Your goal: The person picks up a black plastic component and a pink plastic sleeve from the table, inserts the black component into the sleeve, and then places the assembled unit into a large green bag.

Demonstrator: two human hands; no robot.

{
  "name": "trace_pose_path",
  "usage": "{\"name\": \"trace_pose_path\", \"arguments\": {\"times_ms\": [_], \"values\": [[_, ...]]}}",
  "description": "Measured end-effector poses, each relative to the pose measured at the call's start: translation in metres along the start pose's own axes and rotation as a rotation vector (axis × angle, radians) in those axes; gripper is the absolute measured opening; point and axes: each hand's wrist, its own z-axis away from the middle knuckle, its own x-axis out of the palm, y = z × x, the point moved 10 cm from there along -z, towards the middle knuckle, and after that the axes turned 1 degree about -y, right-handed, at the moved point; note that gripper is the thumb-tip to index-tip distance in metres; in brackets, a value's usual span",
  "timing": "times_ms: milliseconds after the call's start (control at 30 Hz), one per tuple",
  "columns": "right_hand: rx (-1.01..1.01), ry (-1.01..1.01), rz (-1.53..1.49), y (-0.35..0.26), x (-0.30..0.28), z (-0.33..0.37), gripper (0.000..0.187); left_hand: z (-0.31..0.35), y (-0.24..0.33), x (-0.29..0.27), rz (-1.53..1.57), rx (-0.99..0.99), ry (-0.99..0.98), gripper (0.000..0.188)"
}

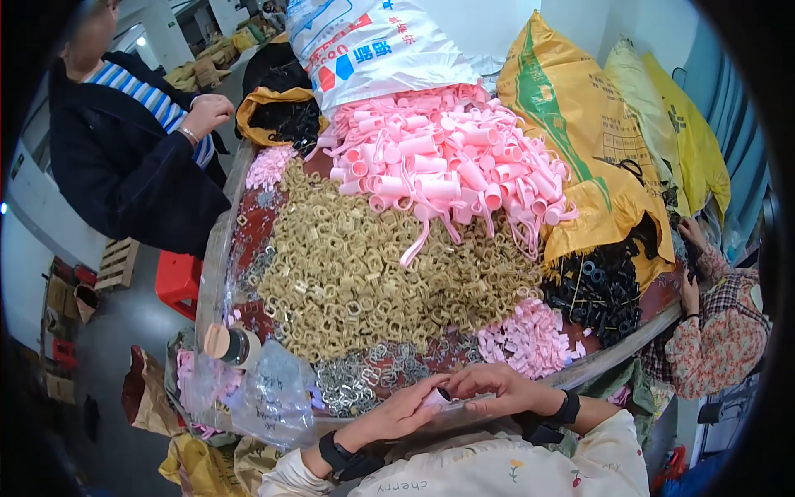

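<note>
At the near edge of the table, my left hand (pixel 403 412) is closed round a small pink plastic piece (pixel 436 399). A dark part shows at the end of that piece, partly hidden by fingers. My right hand (pixel 495 389) meets it from the other side, its fingers bent and closed at the same piece. Just beyond my hands lie a heap of small pink pieces (pixel 530 340) and a scatter of metal buckles (pixel 356 385). Farther in is a broad pile of tan plastic rings (pixel 356 265), with pink tubes with straps (pixel 431 166) heaped behind it.
Black plastic parts (pixel 592 290) spill from a yellow woven sack (pixel 571 124) at right. A white sack (pixel 381 50) stands behind. A jar (pixel 232 344) and a clear plastic bag (pixel 277 393) sit at left. One person (pixel 132 141) stands left; another person's sleeve (pixel 712 348) shows right.
</note>
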Motion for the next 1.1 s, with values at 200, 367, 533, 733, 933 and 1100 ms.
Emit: {"name": "trace_pose_path", "arguments": {"times_ms": [200, 367, 533, 733, 933, 1100], "values": [[0.004, -0.034, -0.006, -0.007, -0.01, -0.014, 0.024, -0.006, -0.008, -0.011, -0.013, 0.037, 0.005, 0.051], [0.011, -0.214, 0.088, -0.005, -0.007, -0.022, 0.026, -0.011, -0.017, -0.012, 0.013, 0.005, -0.054, 0.053], [-0.021, -0.223, 0.104, -0.01, -0.011, -0.032, 0.028, -0.016, -0.022, -0.021, 0.027, -0.026, -0.056, 0.054], [-0.184, -0.445, -0.139, -0.003, 0.006, -0.032, 0.026, -0.019, -0.027, -0.018, 0.018, -0.012, -0.035, 0.056], [0.156, -0.669, -0.332, 0.042, 0.029, -0.022, 0.023, -0.024, -0.034, -0.009, -0.026, -0.029, -0.089, 0.059], [-0.069, -0.596, -0.228, 0.008, 0.016, -0.035, 0.023, -0.021, -0.027, -0.02, 0.1, -0.139, -0.11, 0.058]]}}
